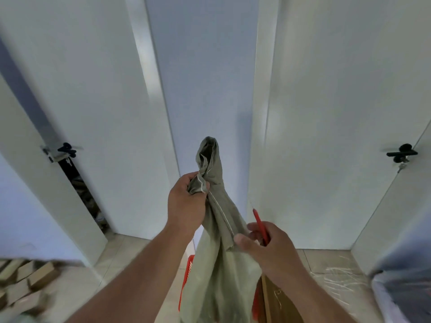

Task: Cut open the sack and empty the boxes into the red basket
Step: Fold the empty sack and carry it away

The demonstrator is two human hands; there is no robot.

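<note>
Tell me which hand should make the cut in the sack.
Right. The right hand already holds the red cutter beside the sack; the left hand is busy gripping the sack's bunched top.

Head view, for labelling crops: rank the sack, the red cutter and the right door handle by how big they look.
1. Sack, by far the largest.
2 and 3. Red cutter and right door handle look alike; the cutter is partly hidden in the right hand and nearer, so no ranking.

Left hand [186, 201], frame centre: fingers curled, gripping. Right hand [268, 245], lower right of centre: fingers curled, gripping. Both forearms extend upward from bottom edge.
</note>
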